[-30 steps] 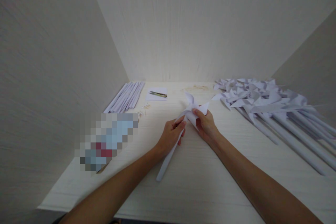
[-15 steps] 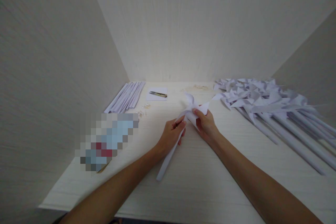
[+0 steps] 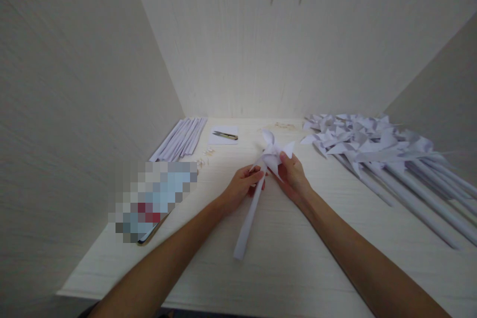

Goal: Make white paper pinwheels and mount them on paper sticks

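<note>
A white paper pinwheel (image 3: 273,153) on a rolled paper stick (image 3: 248,223) is held between my two hands over the table. My left hand (image 3: 244,181) is closed round the stick just below the blades. With thumb and fingers, my right hand (image 3: 293,171) pinches a blade on the right side of the pinwheel. The stick slants down toward the table's front edge. Some fingertips of both hands are hidden behind the paper.
Paper pinwheels (image 3: 368,144) lie heaped at right, sticks pointing toward me. At back left are rolled paper sticks (image 3: 181,139) and thread snips (image 3: 225,135) on white paper (image 3: 222,141). Small pale pieces (image 3: 204,156) lie nearby. A blurred-out flat object (image 3: 160,198) rests at left. Walls surround the table.
The pinwheel has turned to show its face more fully, and the stick's lower end has swung right. My right hand has shifted its pinch along the blade.
</note>
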`<state>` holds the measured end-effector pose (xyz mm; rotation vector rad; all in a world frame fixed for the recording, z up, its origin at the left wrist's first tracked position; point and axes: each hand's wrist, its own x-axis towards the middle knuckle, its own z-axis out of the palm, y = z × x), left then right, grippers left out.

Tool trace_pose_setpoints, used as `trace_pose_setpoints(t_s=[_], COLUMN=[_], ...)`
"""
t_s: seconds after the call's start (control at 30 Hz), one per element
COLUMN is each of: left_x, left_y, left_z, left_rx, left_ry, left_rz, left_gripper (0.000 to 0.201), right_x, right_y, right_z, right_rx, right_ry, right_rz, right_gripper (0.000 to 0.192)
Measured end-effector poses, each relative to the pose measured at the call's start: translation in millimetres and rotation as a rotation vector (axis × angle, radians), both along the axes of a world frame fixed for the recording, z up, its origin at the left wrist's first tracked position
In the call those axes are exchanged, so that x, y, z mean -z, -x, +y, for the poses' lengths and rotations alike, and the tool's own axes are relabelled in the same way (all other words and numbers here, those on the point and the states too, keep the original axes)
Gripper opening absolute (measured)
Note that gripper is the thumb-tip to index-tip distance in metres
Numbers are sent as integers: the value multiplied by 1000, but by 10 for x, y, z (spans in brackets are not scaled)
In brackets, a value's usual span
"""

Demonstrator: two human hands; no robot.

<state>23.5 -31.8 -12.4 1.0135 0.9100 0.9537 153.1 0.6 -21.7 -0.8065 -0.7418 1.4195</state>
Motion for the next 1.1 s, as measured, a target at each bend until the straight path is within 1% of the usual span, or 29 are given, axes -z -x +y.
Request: trace_pose_setpoints(t_s=[0.07, 0.17, 0.3, 0.4, 0.5, 0.57, 0.63, 0.73, 0.83, 0.97, 1.1], left_x=[-6, 0, 27, 40, 38, 36, 38, 43, 38, 11, -22], left_y=[7, 14, 30, 46, 67, 85, 104, 125, 128, 117, 104], left_z=[8, 27, 65, 87, 101, 112, 126, 143, 140, 114, 97], left_rx=[-39, -132, -249, -308, -374, -419, -457, -484, -479, -464, -451], left_ry=[23, 33, 1, -45, -90, -111, -124, -135, -149, -165, -155], left_rz=[-50, -117, -164, -166, -148, -138, -134, -132, -104, -56, -17], left_gripper=[28, 31, 32, 29, 25, 23, 23, 24, 26, 30, 37], right_x=[-14, -38, -48, -40, -19, 0, 20, 43, 58, 46, -55], right_y=[-12, -23, -19, 1, 34, 56, 70, 75, 71, 57, -53], right_z=[-6, -10, -25, -66, -128, -169, -202, -232, -246, -253, -261], right_rx=[3, 48, 67, 14, -131, -203, -211, -191, -156, -127, -62], right_ry=[9, 45, 36, -16, -147, -238, -289, -339, -371, -385, -381], right_rz=[33, 61, 10, -148, -365, -464, -577, -703, -773, -779, -795], right_gripper=[38, 38, 32, 28, 26, 27, 26, 22, 19, 18, 17])
